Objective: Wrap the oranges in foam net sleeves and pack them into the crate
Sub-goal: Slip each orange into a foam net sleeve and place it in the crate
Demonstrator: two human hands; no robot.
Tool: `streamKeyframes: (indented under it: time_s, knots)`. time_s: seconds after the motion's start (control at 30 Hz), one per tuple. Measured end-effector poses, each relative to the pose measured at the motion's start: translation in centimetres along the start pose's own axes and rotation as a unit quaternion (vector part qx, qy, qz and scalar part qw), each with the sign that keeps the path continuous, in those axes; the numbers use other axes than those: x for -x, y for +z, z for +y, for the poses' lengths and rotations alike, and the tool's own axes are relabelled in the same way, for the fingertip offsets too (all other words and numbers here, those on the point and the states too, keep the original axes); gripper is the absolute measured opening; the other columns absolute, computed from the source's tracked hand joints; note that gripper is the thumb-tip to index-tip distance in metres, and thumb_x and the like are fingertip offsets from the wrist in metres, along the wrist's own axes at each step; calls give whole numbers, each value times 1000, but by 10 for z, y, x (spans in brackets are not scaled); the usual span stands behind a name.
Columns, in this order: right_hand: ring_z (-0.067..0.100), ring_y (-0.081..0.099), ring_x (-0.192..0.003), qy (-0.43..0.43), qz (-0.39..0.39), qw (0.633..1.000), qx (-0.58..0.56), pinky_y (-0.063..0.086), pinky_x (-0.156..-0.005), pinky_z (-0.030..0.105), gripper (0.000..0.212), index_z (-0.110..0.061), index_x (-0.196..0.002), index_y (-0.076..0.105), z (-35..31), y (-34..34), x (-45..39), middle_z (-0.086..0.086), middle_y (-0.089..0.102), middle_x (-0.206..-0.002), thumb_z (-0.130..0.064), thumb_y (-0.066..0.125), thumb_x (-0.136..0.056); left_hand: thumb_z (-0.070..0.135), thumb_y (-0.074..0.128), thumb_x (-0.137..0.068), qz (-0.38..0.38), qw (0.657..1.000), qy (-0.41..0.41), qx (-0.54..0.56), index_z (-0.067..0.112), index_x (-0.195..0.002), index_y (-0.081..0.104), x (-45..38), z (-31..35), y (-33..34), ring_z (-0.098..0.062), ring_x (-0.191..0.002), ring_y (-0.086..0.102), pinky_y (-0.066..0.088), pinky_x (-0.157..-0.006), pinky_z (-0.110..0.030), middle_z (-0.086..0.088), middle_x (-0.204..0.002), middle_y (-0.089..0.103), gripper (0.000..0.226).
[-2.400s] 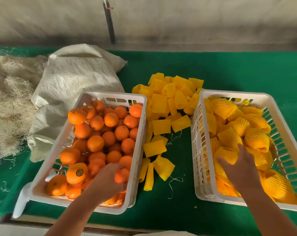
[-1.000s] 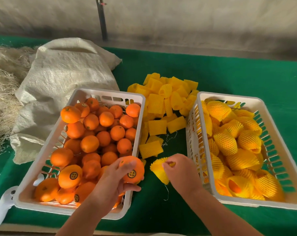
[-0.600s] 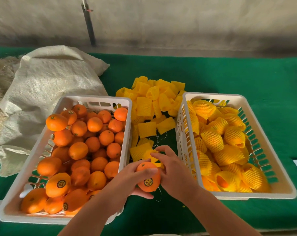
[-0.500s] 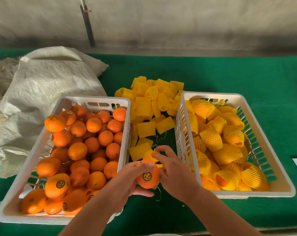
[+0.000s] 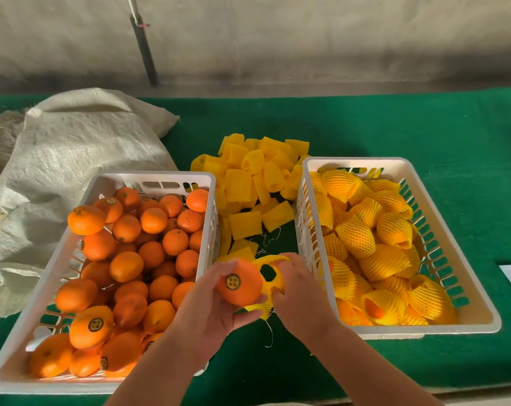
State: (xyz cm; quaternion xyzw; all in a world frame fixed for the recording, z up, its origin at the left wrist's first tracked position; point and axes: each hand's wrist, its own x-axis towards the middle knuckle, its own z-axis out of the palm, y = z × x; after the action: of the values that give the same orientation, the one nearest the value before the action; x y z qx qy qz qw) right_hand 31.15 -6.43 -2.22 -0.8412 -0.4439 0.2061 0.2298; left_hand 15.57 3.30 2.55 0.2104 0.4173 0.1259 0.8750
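The left hand [image 5: 210, 306] grips a stickered orange [image 5: 239, 282] between the two crates, above the tabletop [image 5: 365, 127]; the right hand [image 5: 299, 297] pinches a yellow sleeve [image 5: 273, 276] open against it.

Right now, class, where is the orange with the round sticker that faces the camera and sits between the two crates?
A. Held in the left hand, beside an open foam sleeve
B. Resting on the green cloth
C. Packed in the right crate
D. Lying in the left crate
A: the left hand grips the stickered orange above the cloth, while the right hand holds the foam sleeve open beside it.
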Motion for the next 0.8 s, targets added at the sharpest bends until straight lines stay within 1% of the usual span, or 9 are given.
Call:
streamKeyframes:
  time_s: [0.13,0.23,0.3,0.37,0.43,0.47,0.57,0.7,0.8]
  knots:
    - [6,50,-95,-5,-40,999,0,37,-64,1,52,-31,-143,44,-7,6,9,-15,22,-158,-21,64,-96,33,84,-78,33,985,30,165,28,-133,56,-8,-3,8,-51,-105,70,63,-66,-44,-28,-130,64,62]
    - [2,54,-88,-15,-38,998,-38,38,-71,-4,43,-36,-129,46,-12,4,10,-13,26,-155,-21,68,-96,30,91,-71,41,993,71,81,25,-127,58,-11,-14,13,-42,-108,73,63,-73,-44,-14,-114,76,65]
    - [4,54,-93,-25,-35,998,-44,36,-72,-6,46,-36,-132,46,-11,1,8,-11,29,-154,-29,73,-95,24,96,-61,55,994,93,10,26,-117,60,-14,-22,13,-35,-111,73,63,-80,-48,-9,-116,75,67]
    - [4,50,-104,-27,-37,998,-36,33,-71,-5,55,-36,-138,43,-9,-1,7,-11,27,-156,-36,75,-93,19,86,-68,65,992,104,-39,27,-109,60,-17,-26,11,-36,-113,68,62,-86,-54,-10,-124,64,49]
    - [6,51,-115,-23,-37,999,-27,27,-75,-5,61,-36,-143,38,-8,-3,8,-12,23,-159,-40,74,-94,14,80,-82,76,983,114,-123,29,-108,60,-17,-26,11,-33,-110,66,63,-83,-49,-7,-125,57,36]
    - [8,52,-119,-21,-35,999,-28,26,-77,-4,63,-37,-145,37,-8,-3,9,-14,21,-160,-41,74,-94,21,80,-85,78,970,125,-193,31,-113,61,-16,-25,11,-30,-110,66,63,-82,-44,-4,-127,56,35]
    - [4,47,-110,-31,-30,998,-52,31,-67,-9,67,-38,-147,33,-9,-4,12,-17,20,-159,-43,74,-94,62,79,-81,78,895,188,-397,30,-137,57,-11,-26,7,-23,-113,65,65,-79,-37,7,-136,55,69]
    - [4,50,-106,-47,-41,997,-49,34,-67,-8,75,-39,-149,25,-12,-2,19,-18,12,-161,-42,75,-93,71,64,-76,146,811,242,-513,30,-141,54,-5,-26,11,-24,-114,64,64,-85,-42,10,-133,55,77]
    - [12,59,-117,-42,-39,997,-48,34,-70,-5,74,-39,-149,27,-12,-3,20,-18,14,-161,-41,75,-93,72,66,-72,123,805,219,-538,32,-136,54,-5,-22,10,-21,-110,64,65,-78,-39,11,-127,56,76]
